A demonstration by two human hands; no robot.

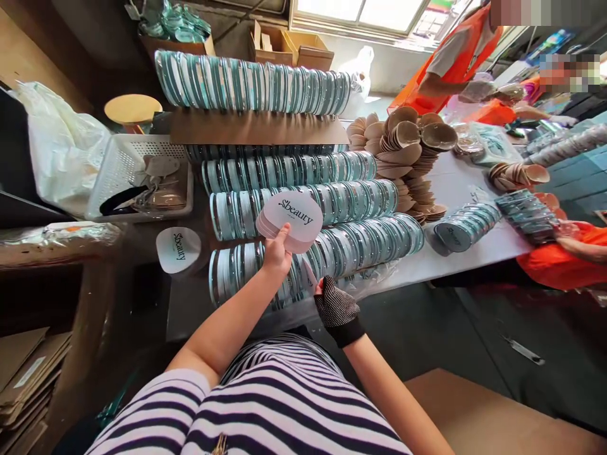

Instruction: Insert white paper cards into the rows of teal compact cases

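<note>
My bare left hand (279, 251) grips a stack of pale rounded cards (296, 221), thumb on top; the upper one is printed "beauty". Close by on the right, my right hand (337, 306), in a dark dotted glove with bare fingertips, pinches a single card (310, 273), seen nearly edge-on. Both hands are over the front rows of wrapped teal-rimmed round items (370, 237), which stand on edge, packed side by side. The single card's lower edge is close to the front row; whether it touches I cannot tell. Another printed card stack (178, 250) lies at the left.
A white perforated basket (107, 180) with cards and a dark-handled tool stands left. Cardboard (260, 128) separates the rear rows. Stacked tan cups (403, 136) are at the right, beyond them a person in an orange vest (443, 60). A wooden stool (133, 109) stands behind.
</note>
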